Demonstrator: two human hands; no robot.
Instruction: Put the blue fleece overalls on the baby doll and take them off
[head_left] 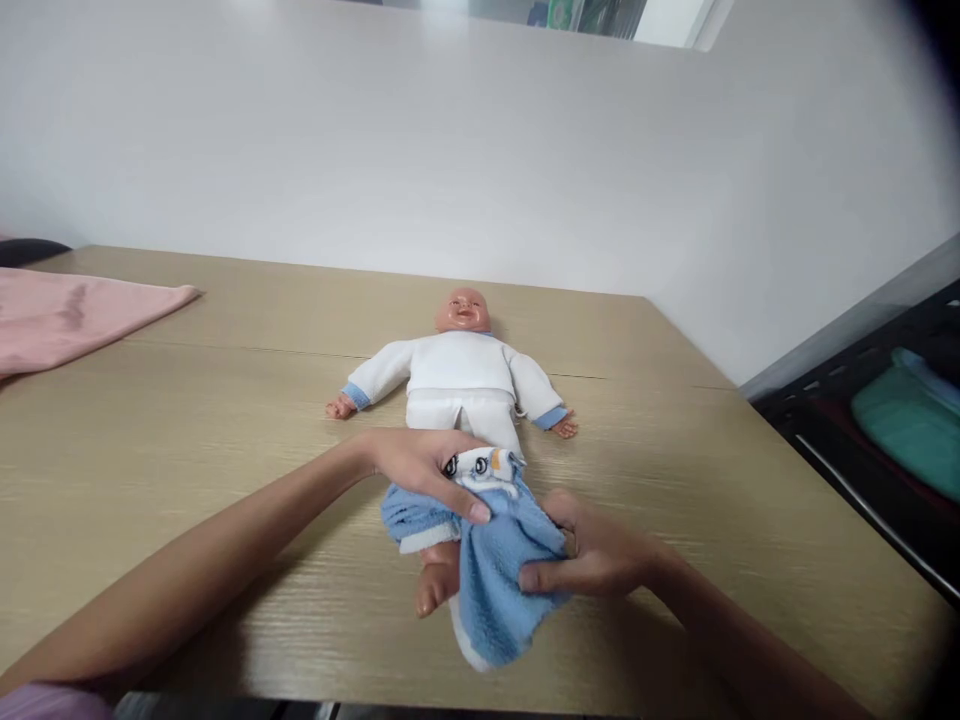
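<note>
A baby doll (pixel 459 375) in a white top with blue cuffs lies on its back in the middle of the wooden table (pixel 187 430), head away from me. Light blue trousers (pixel 491 565) with a white printed waistband are bunched over its legs; one bare foot (pixel 433 590) sticks out below. My left hand (pixel 420 465) is closed on the trousers' waistband at the doll's hips. My right hand (pixel 589 555) grips the blue cloth of one trouser leg at the right.
A pink cloth (pixel 67 315) lies on the table's far left. A white wall stands behind the table. To the right, beyond the table edge, a dark rack (pixel 855 420) holds a green folded item (pixel 911 425).
</note>
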